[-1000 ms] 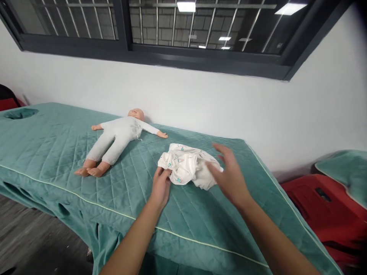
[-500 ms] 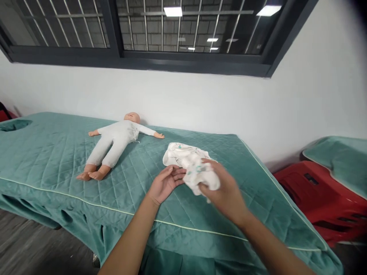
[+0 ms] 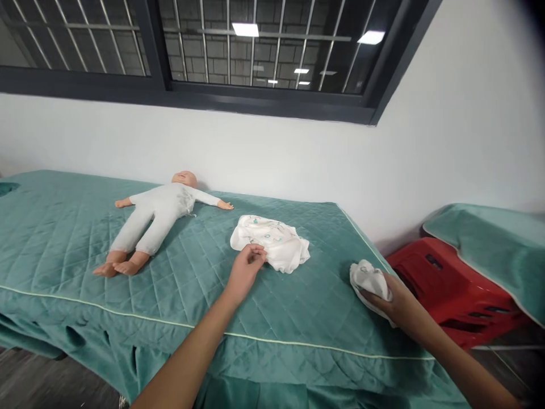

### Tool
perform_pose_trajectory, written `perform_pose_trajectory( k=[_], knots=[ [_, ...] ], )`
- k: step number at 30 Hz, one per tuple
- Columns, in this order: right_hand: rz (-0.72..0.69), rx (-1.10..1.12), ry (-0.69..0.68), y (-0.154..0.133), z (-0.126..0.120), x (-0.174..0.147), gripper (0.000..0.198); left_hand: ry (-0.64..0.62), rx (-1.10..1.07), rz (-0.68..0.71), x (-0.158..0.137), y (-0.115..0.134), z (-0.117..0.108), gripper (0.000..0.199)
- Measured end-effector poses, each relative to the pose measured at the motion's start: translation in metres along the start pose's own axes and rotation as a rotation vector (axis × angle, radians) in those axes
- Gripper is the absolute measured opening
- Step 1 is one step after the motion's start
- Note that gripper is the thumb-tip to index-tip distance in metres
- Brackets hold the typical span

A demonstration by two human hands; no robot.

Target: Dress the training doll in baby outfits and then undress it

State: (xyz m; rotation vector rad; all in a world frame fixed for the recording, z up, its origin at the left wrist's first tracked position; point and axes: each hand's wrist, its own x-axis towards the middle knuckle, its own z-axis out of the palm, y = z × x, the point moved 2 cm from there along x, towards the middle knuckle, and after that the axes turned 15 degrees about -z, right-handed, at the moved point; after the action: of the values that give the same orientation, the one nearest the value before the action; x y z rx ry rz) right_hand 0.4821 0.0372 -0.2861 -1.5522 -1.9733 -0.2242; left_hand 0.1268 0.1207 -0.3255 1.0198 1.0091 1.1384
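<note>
A crumpled white cloth (image 3: pixel 276 241) with small green prints lies on the green quilted bed cover (image 3: pixel 306 318). At its near left edge is my left hand (image 3: pixel 247 264), thumb and fingers closed in a pinch on the fabric. Farther right, my right hand (image 3: pixel 394 298) grips a bunched white printed cloth (image 3: pixel 369 279) low over the bed's right end. Whether these are garments or plain cloths I cannot tell. On the left a baby doll (image 3: pixel 164 204) in a white suit lies on its back, arms spread, apart from both hands.
Behind the bed runs a white wall (image 3: pixel 264 153) below a dark-framed window (image 3: pixel 255 102) with metal bars. Beyond the bed's right end stand red plastic stools (image 3: pixel 447 284), partly under a green cover (image 3: pixel 489 244).
My right hand has carried the bunched cloth rightward, away from the other cloth. My left hand has turned over from palm up and closed on the lying cloth's edge. The view has swung right.
</note>
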Motion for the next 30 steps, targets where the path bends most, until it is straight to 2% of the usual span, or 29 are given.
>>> perform_pose_trajectory(
  k=[3, 5, 7, 9, 11, 13, 16, 19, 22, 24, 26, 30],
  knots=[
    [-0.033, -0.002, -0.148, 0.013, 0.002, -0.005, 0.041, 0.112, 0.332, 0.234, 0.007, 0.014, 0.01, 0.02],
    [-0.017, -0.11, -0.132, 0.011, -0.005, -0.003, 0.052, 0.126, 0.558, 0.401, 0.011, 0.027, 0.02, 0.033],
    [-0.001, -0.208, -0.109, -0.002, -0.013, 0.002, 0.06, 0.102, 0.753, 0.531, 0.017, 0.038, 0.033, 0.048],
    [-0.033, -0.246, -0.076, -0.027, -0.017, 0.009, 0.062, 0.048, 0.888, 0.601, 0.025, 0.046, 0.048, 0.057],
    [-0.128, -0.156, -0.025, -0.059, -0.014, 0.018, 0.062, -0.005, 0.984, 0.639, 0.034, 0.052, 0.062, 0.052],
    [-0.193, 0.065, -0.013, -0.091, -0.002, 0.028, 0.06, -0.047, 1.067, 0.654, 0.042, 0.058, 0.074, 0.036],
    [-0.13, 0.412, -0.057, -0.128, 0.024, 0.043, 0.056, -0.071, 1.15, 0.609, 0.045, 0.071, 0.082, 0.023],
    [-0.068, 0.602, -0.061, -0.152, 0.045, 0.062, 0.043, -0.034, 1.144, 0.558, 0.032, 0.09, 0.077, 0.026],
    [-0.019, 0.553, -0.039, -0.162, 0.049, 0.086, 0.027, 0.004, 1.092, 0.576, 0.013, 0.115, 0.064, 0.024],
    [-0.035, 0.414, 0.015, -0.163, 0.04, 0.106, 0.025, 0.062, 1.074, 0.605, 0.001, 0.134, 0.054, 0.021],
    [-0.109, 0.255, 0.044, -0.162, 0.023, 0.126, 0.024, 0.158, 1.091, 0.63, -0.007, 0.152, 0.043, 0.018],
    [-0.285, -0.015, -0.014, -0.161, -0.017, 0.158, 0.034, 0.29, 1.242, 0.709, -0.019, 0.182, 0.024, 0.016]
  ],
)
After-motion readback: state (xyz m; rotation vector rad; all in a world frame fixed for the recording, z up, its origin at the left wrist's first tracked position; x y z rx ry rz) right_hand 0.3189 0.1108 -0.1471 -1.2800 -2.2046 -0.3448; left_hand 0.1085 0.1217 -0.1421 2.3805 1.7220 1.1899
